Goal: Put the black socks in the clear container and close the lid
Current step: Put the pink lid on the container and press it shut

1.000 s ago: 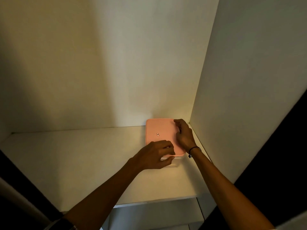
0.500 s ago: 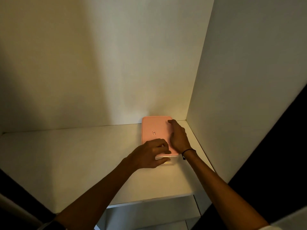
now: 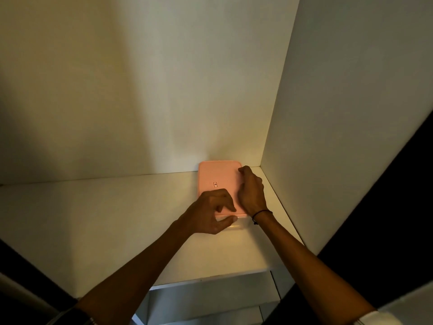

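Lid [image 3: 216, 177] barely shifted since a second ago; pinched near-edge by left hand [image 3: 210, 213], pressed flat by right hand [image 3: 251, 192]; nearly shut.

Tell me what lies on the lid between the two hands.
Head view: only bare pink lid with its small dark label lies between the left hand and the right hand.

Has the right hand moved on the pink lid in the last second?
No. The right hand stays on the pink lid's right edge, nearest the side wall.
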